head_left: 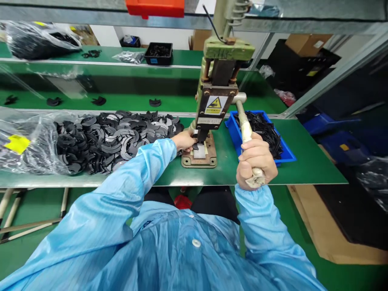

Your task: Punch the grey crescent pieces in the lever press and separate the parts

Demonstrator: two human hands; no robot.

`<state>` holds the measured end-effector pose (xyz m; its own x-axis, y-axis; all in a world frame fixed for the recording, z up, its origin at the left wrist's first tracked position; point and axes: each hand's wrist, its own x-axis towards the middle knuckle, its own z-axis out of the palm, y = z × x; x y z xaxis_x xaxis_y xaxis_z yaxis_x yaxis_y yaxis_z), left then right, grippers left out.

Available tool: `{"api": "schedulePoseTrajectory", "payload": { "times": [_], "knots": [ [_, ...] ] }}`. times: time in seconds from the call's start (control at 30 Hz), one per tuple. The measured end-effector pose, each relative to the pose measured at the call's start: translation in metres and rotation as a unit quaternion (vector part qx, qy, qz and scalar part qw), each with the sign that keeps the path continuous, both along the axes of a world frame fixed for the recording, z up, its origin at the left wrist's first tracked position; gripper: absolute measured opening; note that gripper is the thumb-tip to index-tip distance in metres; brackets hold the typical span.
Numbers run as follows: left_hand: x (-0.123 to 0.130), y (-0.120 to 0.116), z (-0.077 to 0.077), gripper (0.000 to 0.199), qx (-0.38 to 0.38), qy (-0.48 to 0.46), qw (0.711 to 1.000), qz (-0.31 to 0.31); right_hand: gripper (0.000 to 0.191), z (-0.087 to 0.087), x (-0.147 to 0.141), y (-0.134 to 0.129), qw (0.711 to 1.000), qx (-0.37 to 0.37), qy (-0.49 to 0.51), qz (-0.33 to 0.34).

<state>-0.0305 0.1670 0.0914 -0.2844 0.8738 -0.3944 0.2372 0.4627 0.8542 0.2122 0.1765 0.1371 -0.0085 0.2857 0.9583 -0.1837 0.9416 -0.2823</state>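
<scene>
A green hand press [216, 101] stands on the bench, its lever [243, 121] slanting down on the right. My right hand [257, 161] is wrapped round the taped end of that lever. At the press base [200, 162], my left hand [184, 141] pinches a small dark curved plastic piece [195, 147] under the ram, beside a light metal plate [199, 152]. Its fingertips partly hide the piece. Left of the press lies a large heap of black curved plastic pieces [118, 137], spilling from a clear plastic bag [27, 141].
A blue bin [285, 155] of thin black parts sits right of the press. Behind, a moving-belt-like green surface [127, 99] carries several curved pieces. A black tray [158, 60] stands further back. A metal shelf edge [75, 15] crosses overhead, with a red box [155, 7] on it.
</scene>
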Motion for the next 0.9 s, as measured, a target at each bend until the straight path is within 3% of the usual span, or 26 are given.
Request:
{"api": "schedulePoseTrajectory", "payload": {
  "times": [0.13,0.23,0.3,0.4,0.47,0.53,0.67,0.8,0.9],
  "knots": [
    [0.023,-0.041,0.000,0.010,0.123,0.063,0.990,0.009,0.039,-0.001,-0.001,0.008,1.000,0.023,0.013,0.000],
    [0.035,-0.102,-0.007,0.016,0.199,0.050,0.979,-0.012,0.054,-0.008,-0.006,0.022,0.997,0.047,0.063,-0.002],
    [0.031,-0.153,-0.015,0.025,0.258,0.094,0.961,-0.038,0.060,-0.012,-0.010,0.028,0.995,0.050,0.083,0.002],
    [-0.007,-0.230,-0.029,0.027,0.264,0.290,0.919,0.045,0.063,-0.014,-0.012,0.029,0.996,0.037,0.087,-0.004],
    [-0.048,-0.270,-0.041,0.030,0.208,0.418,0.876,0.123,0.064,-0.013,-0.013,0.026,0.996,0.025,0.089,-0.009],
    [-0.088,-0.296,-0.052,0.040,0.140,0.497,0.841,0.164,0.067,-0.011,-0.015,0.024,0.995,0.022,0.096,-0.013],
    [-0.132,-0.313,-0.066,0.047,0.074,0.552,0.820,0.129,0.067,-0.009,-0.015,0.020,0.995,0.026,0.093,-0.023],
    [-0.140,-0.305,-0.068,0.035,0.058,0.569,0.813,0.104,0.064,-0.007,-0.010,0.016,0.998,0.013,0.057,-0.032],
    [-0.140,-0.300,-0.064,0.030,0.087,0.574,0.807,0.114,0.064,-0.006,-0.006,0.013,0.999,0.012,0.043,-0.028]
  ]
}}
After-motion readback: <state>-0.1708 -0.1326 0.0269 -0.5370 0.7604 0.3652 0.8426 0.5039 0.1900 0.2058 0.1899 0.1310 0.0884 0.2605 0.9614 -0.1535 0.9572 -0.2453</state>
